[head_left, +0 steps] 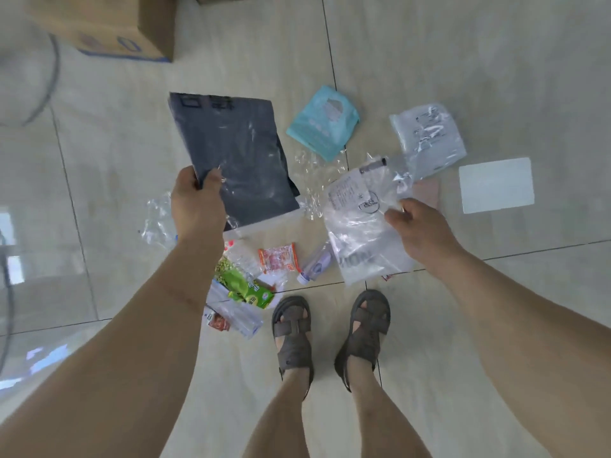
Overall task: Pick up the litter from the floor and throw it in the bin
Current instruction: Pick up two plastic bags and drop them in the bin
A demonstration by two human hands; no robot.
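Note:
My left hand grips the near left edge of a large dark plastic bag, held flat above the floor. My right hand pinches a clear plastic bag with printed labels. Litter lies on the tiled floor below: a teal pouch, a grey-clear bag, crumpled clear film, an orange snack wrapper, a green wrapper, a small bottle, a white card. No bin is in view.
A cardboard box stands at the back left. My two sandalled feet stand just behind the litter. More clear wrappers lie under my left arm. A dark cable curves at the far left.

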